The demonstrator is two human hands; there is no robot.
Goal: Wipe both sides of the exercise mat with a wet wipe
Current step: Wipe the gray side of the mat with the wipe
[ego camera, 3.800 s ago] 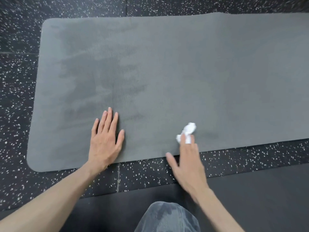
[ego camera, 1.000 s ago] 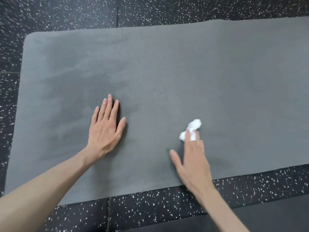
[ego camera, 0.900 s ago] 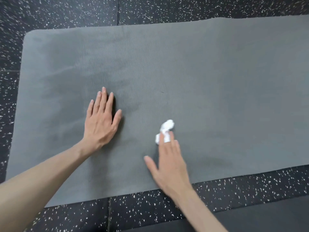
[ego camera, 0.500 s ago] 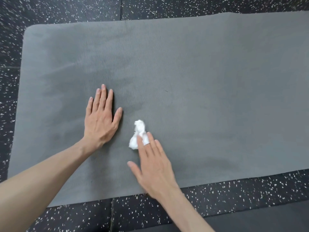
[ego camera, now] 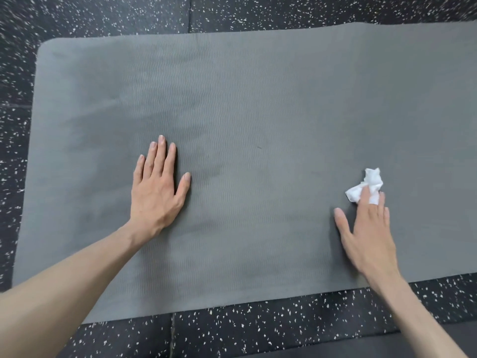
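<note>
Our left hand (ego camera: 157,192) lay flat, fingers spread, on the gray mat (ego camera: 258,99). Our right hand (ego camera: 369,233), fingers straight, pressed the white wipe (ego camera: 366,187), maybe pinching it.

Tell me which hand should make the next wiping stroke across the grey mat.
The right hand: its fingers already press the crumpled white wet wipe onto the mat. The left hand lies flat and empty, palm down, better placed to hold the mat steady.
</note>
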